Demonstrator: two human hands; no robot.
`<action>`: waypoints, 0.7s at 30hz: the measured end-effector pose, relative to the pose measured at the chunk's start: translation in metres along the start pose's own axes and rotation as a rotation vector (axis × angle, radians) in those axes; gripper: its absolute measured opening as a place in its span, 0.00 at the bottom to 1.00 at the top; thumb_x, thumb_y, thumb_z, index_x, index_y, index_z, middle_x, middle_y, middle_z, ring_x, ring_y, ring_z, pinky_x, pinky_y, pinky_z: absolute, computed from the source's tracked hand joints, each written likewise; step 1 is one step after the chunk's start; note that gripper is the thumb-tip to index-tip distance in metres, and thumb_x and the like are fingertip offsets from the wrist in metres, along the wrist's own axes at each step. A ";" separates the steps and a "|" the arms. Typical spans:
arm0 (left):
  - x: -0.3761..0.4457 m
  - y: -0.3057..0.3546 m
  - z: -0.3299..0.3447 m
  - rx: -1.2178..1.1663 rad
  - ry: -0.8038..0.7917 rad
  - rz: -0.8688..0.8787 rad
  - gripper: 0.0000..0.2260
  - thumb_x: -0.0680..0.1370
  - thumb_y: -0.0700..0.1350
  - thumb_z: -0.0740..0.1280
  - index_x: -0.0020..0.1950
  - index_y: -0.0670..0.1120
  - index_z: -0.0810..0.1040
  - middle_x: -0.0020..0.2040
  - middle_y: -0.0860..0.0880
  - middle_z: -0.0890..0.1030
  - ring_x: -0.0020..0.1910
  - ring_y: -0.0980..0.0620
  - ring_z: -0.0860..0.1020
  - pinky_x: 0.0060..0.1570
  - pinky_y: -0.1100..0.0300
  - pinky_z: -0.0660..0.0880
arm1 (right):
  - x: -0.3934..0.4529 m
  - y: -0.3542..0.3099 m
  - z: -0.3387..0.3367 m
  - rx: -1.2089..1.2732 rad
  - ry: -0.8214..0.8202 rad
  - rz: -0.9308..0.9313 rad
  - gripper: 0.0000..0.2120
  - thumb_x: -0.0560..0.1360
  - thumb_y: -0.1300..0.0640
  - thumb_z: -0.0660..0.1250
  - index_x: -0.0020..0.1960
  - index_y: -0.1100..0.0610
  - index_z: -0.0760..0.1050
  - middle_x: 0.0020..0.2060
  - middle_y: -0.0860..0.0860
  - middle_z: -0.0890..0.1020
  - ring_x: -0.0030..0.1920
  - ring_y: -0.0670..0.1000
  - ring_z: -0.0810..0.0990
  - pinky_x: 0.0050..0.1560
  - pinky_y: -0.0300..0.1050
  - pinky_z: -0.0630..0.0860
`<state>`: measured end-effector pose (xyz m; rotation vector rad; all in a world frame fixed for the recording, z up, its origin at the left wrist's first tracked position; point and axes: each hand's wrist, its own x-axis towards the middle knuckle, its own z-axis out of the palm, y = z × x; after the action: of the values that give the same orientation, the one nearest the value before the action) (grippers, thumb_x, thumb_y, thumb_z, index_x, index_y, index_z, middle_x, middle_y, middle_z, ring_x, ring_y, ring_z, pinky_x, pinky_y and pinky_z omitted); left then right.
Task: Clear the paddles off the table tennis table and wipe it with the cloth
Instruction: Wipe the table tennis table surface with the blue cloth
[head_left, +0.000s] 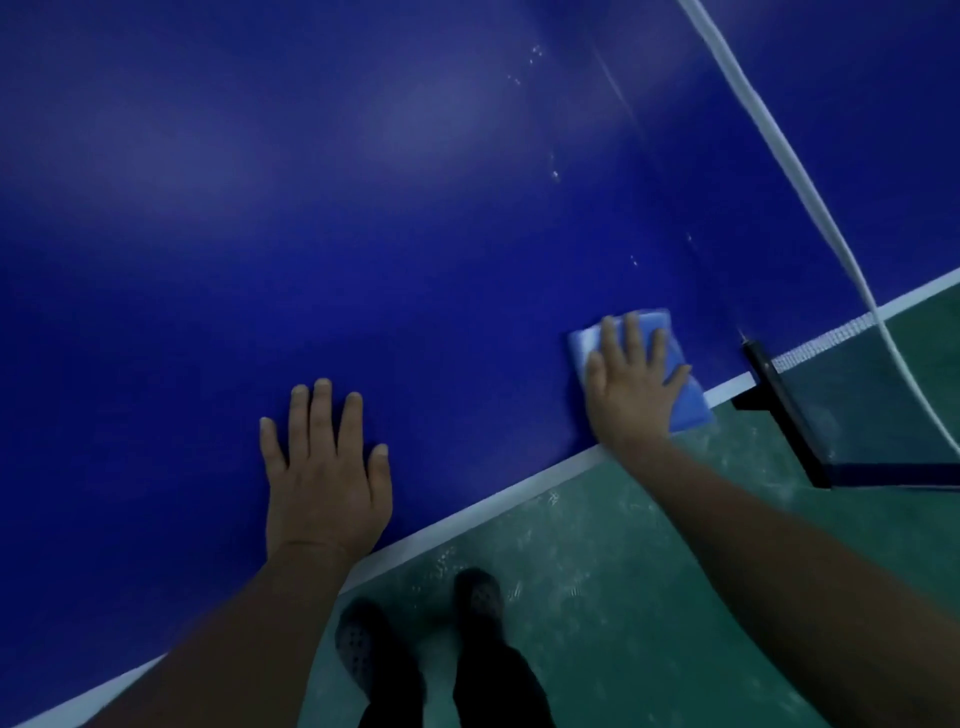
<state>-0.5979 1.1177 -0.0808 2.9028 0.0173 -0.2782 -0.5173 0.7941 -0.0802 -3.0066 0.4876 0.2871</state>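
Observation:
The blue table tennis table (363, 234) fills most of the view, its white edge line running from lower left to upper right. A folded light blue cloth (685, 400) lies flat near that edge, close to the net post. My right hand (631, 384) presses on the cloth with straight, spread fingers. My left hand (324, 473) rests flat on the bare table surface, fingers straight, holding nothing. No paddles are in view.
The black net post and clamp (779, 405) stand at the table's edge right of the cloth, with the net's white top band (779, 150) running up and away. Small water specks (555, 174) dot the surface. My feet (415, 639) stand on the green floor (649, 571).

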 end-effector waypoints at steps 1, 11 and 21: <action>-0.001 0.000 -0.002 -0.006 -0.009 -0.004 0.31 0.81 0.57 0.46 0.79 0.42 0.62 0.81 0.40 0.57 0.81 0.41 0.49 0.77 0.35 0.45 | -0.004 -0.009 0.001 -0.038 -0.017 -0.098 0.28 0.83 0.41 0.41 0.81 0.44 0.52 0.81 0.47 0.54 0.81 0.59 0.48 0.73 0.73 0.47; 0.133 0.035 -0.037 -0.163 0.111 0.048 0.30 0.80 0.55 0.47 0.76 0.42 0.68 0.80 0.44 0.60 0.81 0.46 0.54 0.78 0.40 0.46 | 0.100 -0.049 -0.018 -0.167 -0.117 -0.796 0.26 0.85 0.41 0.42 0.81 0.43 0.52 0.82 0.46 0.51 0.81 0.56 0.42 0.75 0.70 0.46; 0.357 0.044 -0.053 -0.104 0.143 -0.217 0.29 0.84 0.55 0.50 0.82 0.46 0.51 0.83 0.48 0.46 0.81 0.51 0.41 0.78 0.43 0.38 | 0.335 -0.151 -0.058 -0.251 -0.044 -1.181 0.27 0.83 0.42 0.44 0.81 0.44 0.55 0.81 0.47 0.55 0.81 0.58 0.50 0.75 0.68 0.44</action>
<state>-0.2357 1.0836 -0.0878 2.8117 0.3607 -0.1011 -0.1472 0.8284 -0.0819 -2.8748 -1.3618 0.2987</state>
